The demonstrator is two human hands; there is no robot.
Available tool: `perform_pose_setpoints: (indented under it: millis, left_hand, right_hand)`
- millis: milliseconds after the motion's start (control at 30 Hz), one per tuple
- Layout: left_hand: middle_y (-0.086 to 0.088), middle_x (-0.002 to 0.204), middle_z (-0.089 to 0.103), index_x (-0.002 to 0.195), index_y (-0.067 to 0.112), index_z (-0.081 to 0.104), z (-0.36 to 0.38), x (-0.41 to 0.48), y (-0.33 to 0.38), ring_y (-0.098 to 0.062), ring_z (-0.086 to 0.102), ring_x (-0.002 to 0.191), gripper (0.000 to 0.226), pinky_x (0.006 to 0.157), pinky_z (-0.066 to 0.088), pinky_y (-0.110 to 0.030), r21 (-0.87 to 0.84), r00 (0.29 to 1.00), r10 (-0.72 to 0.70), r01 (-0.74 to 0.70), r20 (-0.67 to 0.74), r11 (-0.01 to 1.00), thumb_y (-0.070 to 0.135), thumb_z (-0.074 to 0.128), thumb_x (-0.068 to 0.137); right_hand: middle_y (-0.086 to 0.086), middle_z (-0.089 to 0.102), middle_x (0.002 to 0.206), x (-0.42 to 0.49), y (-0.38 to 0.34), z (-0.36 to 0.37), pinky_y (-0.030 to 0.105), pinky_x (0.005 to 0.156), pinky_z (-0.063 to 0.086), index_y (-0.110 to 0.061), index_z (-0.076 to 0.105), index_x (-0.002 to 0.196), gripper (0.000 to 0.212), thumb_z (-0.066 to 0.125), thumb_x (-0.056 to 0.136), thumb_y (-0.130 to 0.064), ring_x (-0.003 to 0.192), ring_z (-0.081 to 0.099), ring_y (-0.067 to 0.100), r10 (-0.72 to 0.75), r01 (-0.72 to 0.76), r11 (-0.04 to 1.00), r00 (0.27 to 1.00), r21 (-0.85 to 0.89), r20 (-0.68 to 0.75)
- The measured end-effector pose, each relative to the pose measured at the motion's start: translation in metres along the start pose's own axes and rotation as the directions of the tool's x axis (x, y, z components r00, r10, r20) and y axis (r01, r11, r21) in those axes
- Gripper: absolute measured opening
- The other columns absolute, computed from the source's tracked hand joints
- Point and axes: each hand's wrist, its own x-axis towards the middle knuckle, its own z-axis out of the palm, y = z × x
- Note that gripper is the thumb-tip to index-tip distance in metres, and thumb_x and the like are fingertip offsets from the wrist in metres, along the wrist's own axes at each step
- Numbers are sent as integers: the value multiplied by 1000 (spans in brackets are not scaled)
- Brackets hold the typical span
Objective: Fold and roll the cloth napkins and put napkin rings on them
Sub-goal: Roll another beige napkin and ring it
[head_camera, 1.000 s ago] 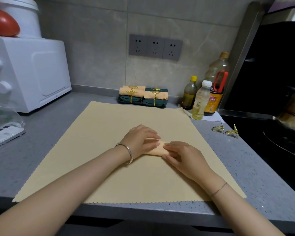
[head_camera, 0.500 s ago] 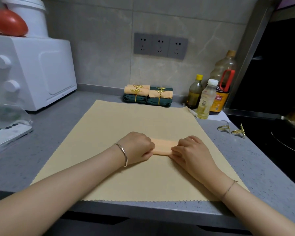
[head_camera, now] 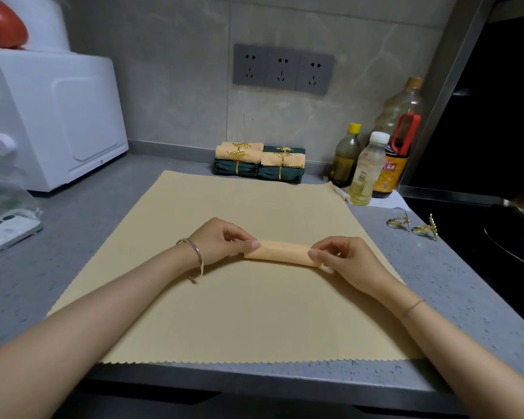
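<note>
Head view, single frame.

- Rolled orange cloth napkin (head_camera: pixel 280 252): tight roll, lying left-right over the middle of the large beige cloth mat w/ zigzag-cut edges (head_camera: pixel 254 322). Cannot tell if the roll rests on the mat or is lifted just off it.
- L hand (head_camera: pixel 221 241): thumb + fingertips curled, pinching the roll's left end. Silver metal bangle (head_camera: pixel 195 261) on the wrist.
- R hand (head_camera: pixel 350 263): fingers curled, thumb + forefinger pinching the right end. Thin cord bracelet (head_camera: pixel 412 308) on the wrist.
- No ring on this roll.
- Two loose gold leaf-trimmed napkin rings (head_camera: pixel 399 222): on the grey speckled countertop (head_camera: pixel 73 237), right of the mat, apart from both hands.
- Stack of ringed rolls, orange over dark green (head_camera: pixel 259 163): at the back wall, just beyond the mat's far edge, each w/ a gold ring.
- Three bottles right of the stack: yellow-capped dark glass bottle (head_camera: pixel 345 158), white-capped clear plastic bottle (head_camera: pixel 368 170), big brown bottle w/ red handle (head_camera: pixel 398 140).
- White countertop oven (head_camera: pixel 58 116) at far left; grey triple wall socket (head_camera: pixel 282 69) above the stack.
</note>
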Motion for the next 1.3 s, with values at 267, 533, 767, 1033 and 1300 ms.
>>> perform_pose_setpoints:
  millis: [267,533,767,1033,1300]
  left_hand:
    - [6,72,58,87,28,71,-3,16,18,-3,48,58,9,59,38,-17,133,996,-72,64,60,989,20,69,83]
    - [18,128,57,123,38,58,42,3,37,-11,51,115,33,85,42,-27,697,909,362,-398,209,597,27,52,92]
    - [16,109,67,111,41,66,47,16,32,-9,56,102,26,75,35,-19,619,951,305,-265,43,739,41,65,85]
    - [19,91,71,95,35,74,31,42,33,2,63,88,17,84,53,-26,378,970,164,-223,181,899,34,71,79]
    - [16,89,70,92,34,73,32,56,34,-3,62,84,19,77,51,-24,428,966,168,-239,197,872,36,75,73]
  right_hand:
    - [0,60,64,19,-16,-10,10,50,35,-15,69,81,10,71,84,-24,55,49,8,225,-233,971,964,44,144]
    - [-4,61,65,29,-23,-15,8,47,37,-17,67,74,11,73,82,-20,53,46,6,326,-336,942,924,18,199]
    - [3,65,73,25,-14,-8,13,54,36,-18,69,78,8,68,86,-20,54,47,4,210,-216,976,969,34,130]
    - [-15,63,98,13,9,-1,24,72,46,-32,70,107,29,74,78,-38,89,56,5,-301,262,810,954,-525,12]
    - [-11,66,95,36,12,-11,26,79,46,-28,70,106,19,64,88,-29,89,57,9,-153,193,920,978,-342,140]
